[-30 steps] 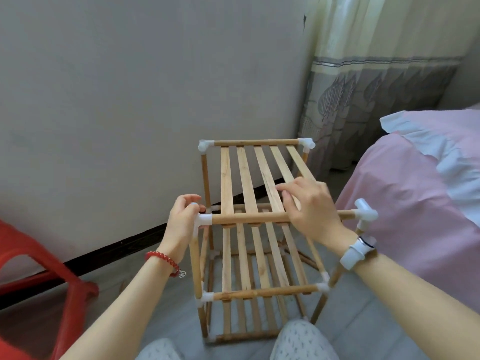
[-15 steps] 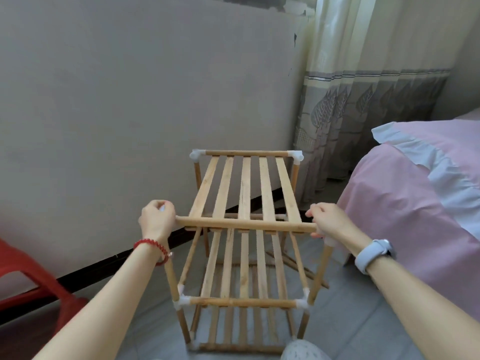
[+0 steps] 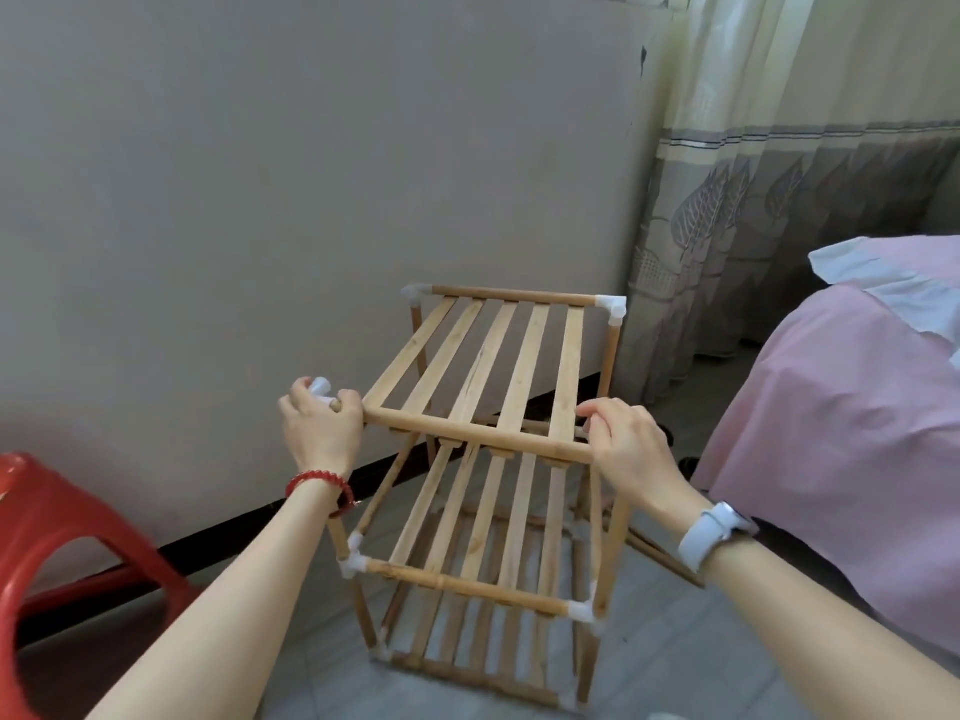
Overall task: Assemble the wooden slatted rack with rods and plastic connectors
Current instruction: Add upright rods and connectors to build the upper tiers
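My right hand (image 3: 626, 446) covers its rod (image 3: 483, 439) end, red stool (image 3: 62, 553) cut off at left, bed (image 3: 852, 423) cut off at right

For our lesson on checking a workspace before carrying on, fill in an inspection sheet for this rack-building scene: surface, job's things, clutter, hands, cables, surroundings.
Surface: grey tiled floor; the rack stands on it.
Job's things: pale wooden slatted rack with three slatted tiers, round rods and white plastic corner connectors; near top rod held at both ends; a white plastic connector shows at its left end.
Clutter: loose wooden rods lie on the floor at the right of the rack.
Hands: left hand grips the rod's left end and its connector; right hand grips the right end.
Cables: nothing seen.
Surroundings: beige wall, red plastic stool, patterned curtain, pink-covered bed.
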Available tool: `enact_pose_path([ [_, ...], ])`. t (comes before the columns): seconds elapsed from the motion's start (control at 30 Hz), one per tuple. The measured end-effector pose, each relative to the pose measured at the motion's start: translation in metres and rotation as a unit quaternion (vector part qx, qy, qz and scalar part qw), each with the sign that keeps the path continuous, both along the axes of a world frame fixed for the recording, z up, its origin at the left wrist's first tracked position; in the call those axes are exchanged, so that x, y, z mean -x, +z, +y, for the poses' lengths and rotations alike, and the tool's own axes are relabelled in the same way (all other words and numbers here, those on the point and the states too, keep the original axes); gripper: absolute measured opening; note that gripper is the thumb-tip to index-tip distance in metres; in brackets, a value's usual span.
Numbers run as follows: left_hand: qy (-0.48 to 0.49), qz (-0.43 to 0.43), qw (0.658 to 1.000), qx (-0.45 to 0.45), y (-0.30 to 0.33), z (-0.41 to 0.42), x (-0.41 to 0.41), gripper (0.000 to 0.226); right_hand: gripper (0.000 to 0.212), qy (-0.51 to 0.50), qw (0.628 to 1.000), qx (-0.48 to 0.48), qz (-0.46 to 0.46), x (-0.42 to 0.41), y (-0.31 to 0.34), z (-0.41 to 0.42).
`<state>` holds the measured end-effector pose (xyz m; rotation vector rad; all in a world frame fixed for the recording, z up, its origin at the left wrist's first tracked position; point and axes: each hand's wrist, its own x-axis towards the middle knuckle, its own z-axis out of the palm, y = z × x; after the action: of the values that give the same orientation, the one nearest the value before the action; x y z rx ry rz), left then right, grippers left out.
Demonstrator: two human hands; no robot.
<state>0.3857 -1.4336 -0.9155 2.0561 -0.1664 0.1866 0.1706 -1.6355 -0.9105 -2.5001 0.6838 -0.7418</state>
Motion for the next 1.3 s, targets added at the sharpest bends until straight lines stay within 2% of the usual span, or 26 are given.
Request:
enact_pose_path([
  [0.1, -0.022, 0.013, 0.999, -0.023, -0.001, 0.007, -0.007, 0.057, 0.031, 0.006, 0.999, -0.037, -0.009, -0.003, -0.004, 0.007],
  [0.27, -0.121, -0.08, 0.986, -0.079, 0.001, -0.001, 0.02, 0.05, 0.031, 0.04, 0.967, -0.242, -0.073, -0.01, 0.009, 0.033],
  [0.37, -0.172, -0.131, 0.967, -0.137, 0.001, -0.016, 0.037, 0.043, 0.032, 0.079, 0.955, -0.281, -0.05, -0.015, 0.007, 0.055],
  [0.43, -0.183, -0.118, 0.956, -0.197, 0.009, -0.024, 0.038, 0.043, 0.031, 0.106, 0.947, -0.3, -0.036, -0.018, 0.007, 0.065],
  [0.57, -0.238, -0.121, 0.918, -0.294, 0.033, -0.034, 0.04, 0.036, 0.024, 0.093, 0.959, -0.267, -0.028, -0.019, 0.012, 0.067],
  [0.73, -0.313, -0.164, 0.89, -0.289, 0.06, -0.072, 0.079, 0.038, 0.023, 0.043, 0.976, -0.211, 0.039, -0.001, 0.024, 0.032],
  [0.9, -0.391, -0.194, 0.854, -0.282, 0.062, -0.139, 0.137, 0.025, 0.026, -0.024, 0.973, -0.198, 0.121, 0.043, 0.016, -0.038],
  [1.07, -0.429, -0.146, 0.84, -0.297, 0.008, -0.211, 0.178, 0.034, 0.023, -0.083, 0.953, -0.222, 0.19, 0.085, -0.044, -0.122],
  [1.3, -0.434, 0.003, 0.827, -0.359, -0.175, -0.283, 0.176, 0.038, 0.031, -0.067, 0.932, -0.209, 0.289, 0.093, -0.225, -0.221],
])
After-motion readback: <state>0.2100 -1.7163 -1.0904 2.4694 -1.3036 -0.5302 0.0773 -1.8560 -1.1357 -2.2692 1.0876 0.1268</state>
